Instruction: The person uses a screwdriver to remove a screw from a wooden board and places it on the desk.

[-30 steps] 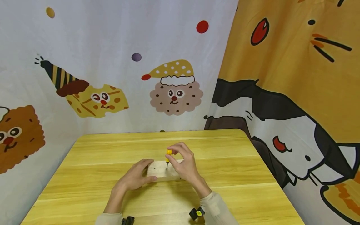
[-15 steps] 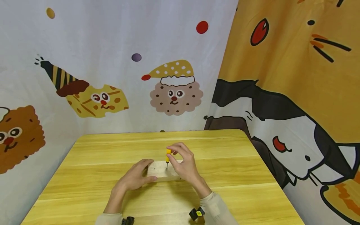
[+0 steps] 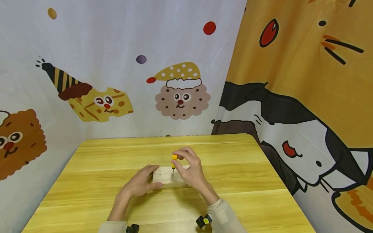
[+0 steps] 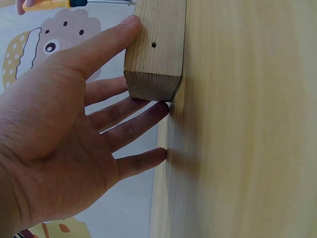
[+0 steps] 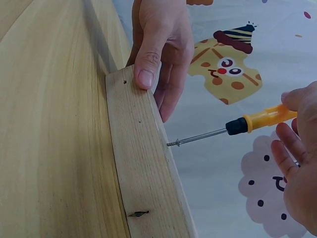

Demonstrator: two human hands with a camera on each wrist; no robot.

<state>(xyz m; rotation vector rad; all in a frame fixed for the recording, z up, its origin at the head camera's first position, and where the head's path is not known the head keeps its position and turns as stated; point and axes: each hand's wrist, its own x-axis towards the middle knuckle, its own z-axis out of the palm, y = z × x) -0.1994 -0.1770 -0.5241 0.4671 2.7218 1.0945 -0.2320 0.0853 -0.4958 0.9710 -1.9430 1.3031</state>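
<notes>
A pale wooden block [image 3: 163, 179] lies on the table, crossing in front of me. My left hand [image 3: 138, 183] holds its left end, thumb on the near side and index finger behind; the other fingers spread past the end in the left wrist view. Upright over the block's top stands a screwdriver [image 5: 265, 119] with a yellow handle and black collar. My right hand [image 3: 192, 170] pinches that handle between thumb and fingertips. At the driver's tip a small screw [image 5: 173, 143] stands partly out of the wood. The block's near face has a small hole [image 4: 154, 44] and a dark knot [image 5: 139, 213].
The wood-grain table [image 3: 96, 181] reaches back to a printed cartoon curtain [image 3: 116, 42], with an orange one [image 3: 291, 58] along the right. Black wrist devices show near both sleeves, the right one [image 3: 203, 221] with a yellow mark.
The right fingertips and the yellow handle have shifted very slightly. The left hand and the block stay where they were.
</notes>
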